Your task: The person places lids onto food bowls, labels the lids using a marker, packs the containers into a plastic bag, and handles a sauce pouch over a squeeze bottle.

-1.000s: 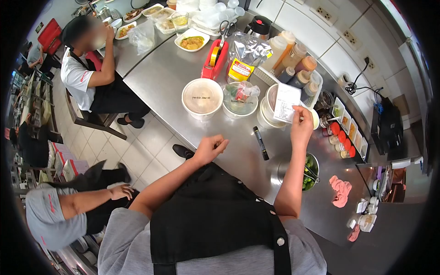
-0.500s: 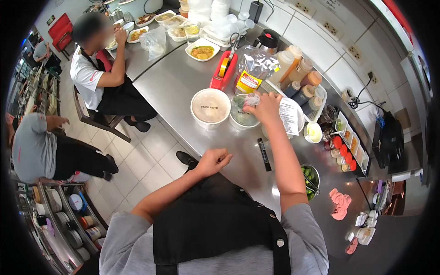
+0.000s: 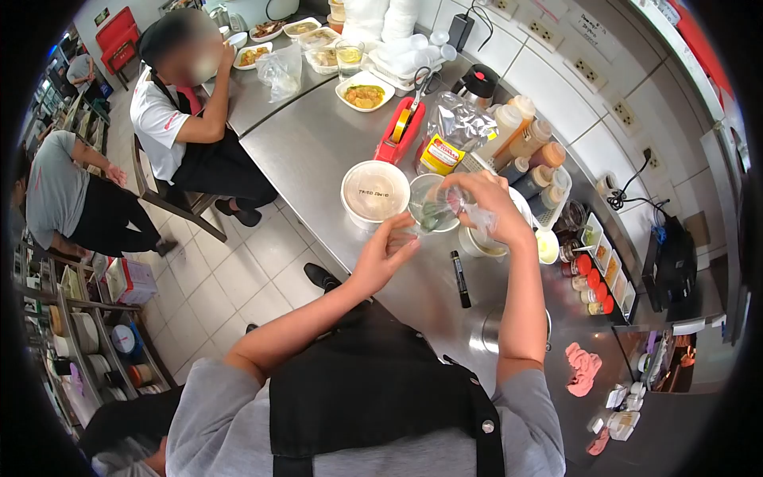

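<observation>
My right hand (image 3: 494,205) is closed on a small clear plastic bag (image 3: 482,219), held over a round tub (image 3: 429,226). Something green shows through the clear plastic; whether it lies in the bag or the tub I cannot tell. My left hand (image 3: 385,256) reaches in from the near side with its fingers apart, the tips beside the tub and the bag. Left of that tub stands a larger white tub (image 3: 375,191) with a handwritten lid. Another white container (image 3: 482,243) is partly hidden under my right hand. A black marker (image 3: 460,279) lies nearer me.
Behind the tubs are a red tape dispenser (image 3: 400,131), a foil pouch (image 3: 456,131) and sauce bottles (image 3: 528,143) in a basket. Red-lidded jars (image 3: 592,288) and a pink cloth (image 3: 583,369) are to the right. A person (image 3: 183,119) sits at the left.
My left hand has moved forward to the tub and its fingers have opened. My right hand has shifted slightly right and nearer with the bag. My view has turned slightly.
</observation>
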Available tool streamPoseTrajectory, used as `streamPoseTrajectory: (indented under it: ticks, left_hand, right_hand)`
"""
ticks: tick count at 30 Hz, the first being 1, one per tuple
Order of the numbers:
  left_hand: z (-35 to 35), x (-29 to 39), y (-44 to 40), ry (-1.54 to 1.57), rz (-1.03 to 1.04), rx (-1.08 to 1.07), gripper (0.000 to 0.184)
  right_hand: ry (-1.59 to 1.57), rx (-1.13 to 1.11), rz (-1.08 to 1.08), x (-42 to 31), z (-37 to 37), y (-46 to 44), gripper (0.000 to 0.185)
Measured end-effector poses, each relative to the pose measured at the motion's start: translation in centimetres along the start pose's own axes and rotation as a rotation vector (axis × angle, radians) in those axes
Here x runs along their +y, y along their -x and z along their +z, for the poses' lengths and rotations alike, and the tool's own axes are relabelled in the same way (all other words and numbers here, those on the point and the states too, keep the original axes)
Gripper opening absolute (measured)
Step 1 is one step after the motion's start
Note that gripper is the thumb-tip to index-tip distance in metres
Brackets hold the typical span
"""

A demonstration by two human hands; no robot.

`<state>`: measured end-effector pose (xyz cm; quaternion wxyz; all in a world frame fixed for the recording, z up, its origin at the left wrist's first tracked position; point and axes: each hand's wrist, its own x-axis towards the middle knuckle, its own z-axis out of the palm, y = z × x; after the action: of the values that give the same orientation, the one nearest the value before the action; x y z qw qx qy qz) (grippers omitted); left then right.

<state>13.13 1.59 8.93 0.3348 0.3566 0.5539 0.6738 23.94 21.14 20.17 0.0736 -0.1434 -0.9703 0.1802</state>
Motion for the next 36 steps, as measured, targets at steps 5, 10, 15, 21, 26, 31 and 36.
streamPoseTrajectory:
  ticks: [5, 10, 15, 21, 26, 31, 36]
  left_hand:
    - [0.2, 0.1, -2.6, 0.267, -0.089, -0.069, 0.052]
    - [-0.4, 0.2, -2.4, 0.18, -0.151, -0.088, 0.053]
    - [-1.2, 1.0, -0.8, 0.058, -0.197, -0.069, 0.052]
    - [-6.2, -2.0, 4.6, -0.13, -0.318, -1.316, 0.059]
    - [-7.7, -3.7, 8.1, 0.16, -0.582, -1.163, 0.066]
    - [-10.2, -6.8, 10.1, 0.17, -0.765, -0.999, 0.072]
    - [-15.1, -12.7, 11.2, -0.163, -0.871, -1.071, 0.069]
  right_hand:
    - [0.036, 0.05, -0.067, -2.6, -0.7, 0.9, 0.055]
    - [0.054, 0.082, -0.059, -1.8, 0.2, 0.8, 0.054]
    - [0.216, 0.055, 0.076, 1.6, 1.0, -1.0, 0.05]
    - [0.364, -0.085, 0.239, 6.7, 6.6, -3.6, 0.044]
    - [0.248, 0.151, 0.298, 2.8, 1.3, 0.2, 0.051]
    - [0.104, 0.385, 0.349, -1.6, -1.3, 5.3, 0.043]
    - [-0.514, 0.021, 0.271, -4.9, 4.1, 9.9, 0.034]
